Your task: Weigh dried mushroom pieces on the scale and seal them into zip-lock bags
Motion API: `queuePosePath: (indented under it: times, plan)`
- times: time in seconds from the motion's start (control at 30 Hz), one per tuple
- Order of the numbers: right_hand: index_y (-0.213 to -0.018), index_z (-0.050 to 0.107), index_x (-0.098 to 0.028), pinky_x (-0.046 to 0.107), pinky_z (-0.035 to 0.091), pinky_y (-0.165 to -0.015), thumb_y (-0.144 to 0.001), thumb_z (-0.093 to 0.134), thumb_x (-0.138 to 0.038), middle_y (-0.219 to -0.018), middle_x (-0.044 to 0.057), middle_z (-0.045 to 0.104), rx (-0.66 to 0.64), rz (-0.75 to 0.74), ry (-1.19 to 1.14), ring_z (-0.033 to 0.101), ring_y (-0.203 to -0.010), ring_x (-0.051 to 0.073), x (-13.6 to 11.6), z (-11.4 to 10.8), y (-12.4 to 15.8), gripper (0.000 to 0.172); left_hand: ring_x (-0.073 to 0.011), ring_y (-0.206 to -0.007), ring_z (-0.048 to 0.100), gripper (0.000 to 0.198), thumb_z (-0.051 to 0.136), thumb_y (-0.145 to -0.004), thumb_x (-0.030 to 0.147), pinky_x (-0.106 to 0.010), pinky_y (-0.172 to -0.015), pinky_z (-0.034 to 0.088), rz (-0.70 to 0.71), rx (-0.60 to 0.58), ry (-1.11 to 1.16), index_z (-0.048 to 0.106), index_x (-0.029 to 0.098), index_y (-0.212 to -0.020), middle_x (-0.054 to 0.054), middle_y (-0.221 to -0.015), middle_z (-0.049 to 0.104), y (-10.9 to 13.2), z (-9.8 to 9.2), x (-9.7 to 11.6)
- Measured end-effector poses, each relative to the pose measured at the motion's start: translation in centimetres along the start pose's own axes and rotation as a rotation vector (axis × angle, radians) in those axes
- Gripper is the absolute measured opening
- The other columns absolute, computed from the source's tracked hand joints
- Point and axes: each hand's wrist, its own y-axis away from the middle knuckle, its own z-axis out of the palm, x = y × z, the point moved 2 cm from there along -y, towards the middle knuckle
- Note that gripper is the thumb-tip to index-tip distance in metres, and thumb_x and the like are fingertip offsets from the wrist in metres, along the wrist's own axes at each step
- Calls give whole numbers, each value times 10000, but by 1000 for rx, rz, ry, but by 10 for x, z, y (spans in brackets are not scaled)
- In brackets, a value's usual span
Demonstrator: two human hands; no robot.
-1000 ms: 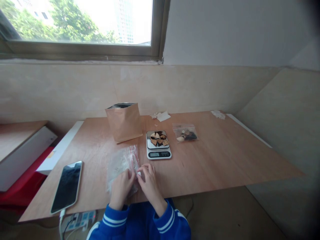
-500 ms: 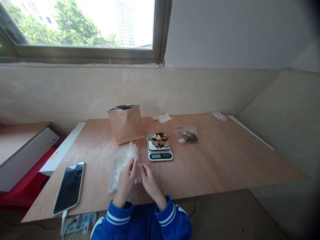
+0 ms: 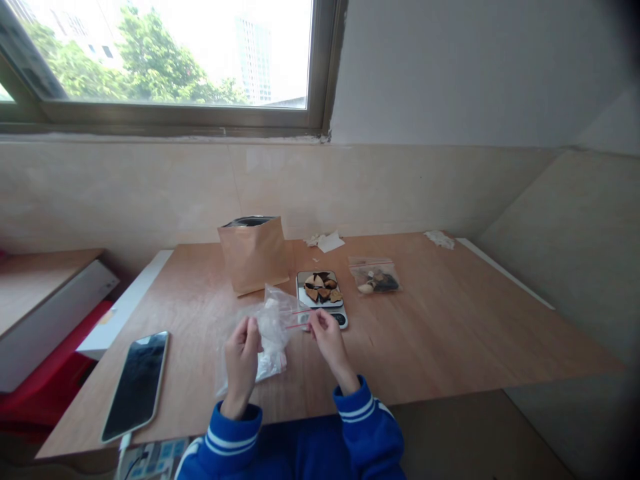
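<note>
Above the tabletop, left hand and right hand have drawn apart, each grip pinching a clear bag.

The bright window at far left sits above a beige wall behind the wooden bench.

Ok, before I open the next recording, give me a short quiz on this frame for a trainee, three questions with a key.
1. Multiple choice: as the person sees it, where does the phone lie? (a) right of the kitchen scale; (b) left of it; (c) on top of it.
2. True or false: the scale's plate has nothing on it.
3. Fill the gap: the right hand pinches a clear plastic bag at its ____-lined edge.

Key: 1. b. 2. False; brown pieces lie on it. 3. Red.
</note>
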Motion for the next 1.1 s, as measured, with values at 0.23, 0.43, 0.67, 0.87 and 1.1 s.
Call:
queuePosePath:
  times: [0.23, 0.43, 0.67, 0.87, 1.1]
  plan:
    - [-1007, 593, -189, 404, 455, -910, -895, 494, -447, -1057, 129, 610, 167, -405, 519, 565, -1025, 252, -3, -49, -47, 298, -116, -466, 434, 379, 473, -819, 427, -222, -457, 295, -7, -11, -122, 403, 203, -521, 37, -456, 402, -36, 18, 1]
    - [-1190, 537, -148, 507, 393, -1005, -827, 561, -373, -1253, 192, 533, 148, -451, 820, 483, -1199, 315, 33, -66, -96, 428, -156, -483, 488, 350, 488, -779, 411, -239, -463, 272, -35, -95, -172, 482, 201, -499, 2, -442, 471, -68, 48, -17]
    - [-1073, 599, -175, 441, 385, -939, -857, 550, -343, -1097, 122, 641, 115, -425, 835, 550, -1046, 278, 38, -63, -100, 278, -134, -529, 456, 371, 440, -821, 413, -238, -516, 278, 49, 48, -193, 447, 196, -519, 6, -503, 484, -74, 72, -24]
    - [-950, 621, -184, 387, 416, -887, -835, 576, -429, -1001, 101, 599, 211, -406, 681, 562, -970, 240, 43, -76, -97, 275, -104, -518, 357, 422, 423, -840, 469, -235, -519, 288, 130, 89, -52, 379, 199, -518, 34, -497, 369, -59, 88, -62]
    - [-839, 587, -192, 358, 465, -765, -759, 625, -571, -824, 50, 602, 273, -333, 431, 565, -799, 210, 57, -93, -101, 389, -107, -535, 351, 433, 441, -850, 480, -237, -527, 314, 134, 68, 0, 410, 193, -529, 27, -510, 368, -54, 89, -75]
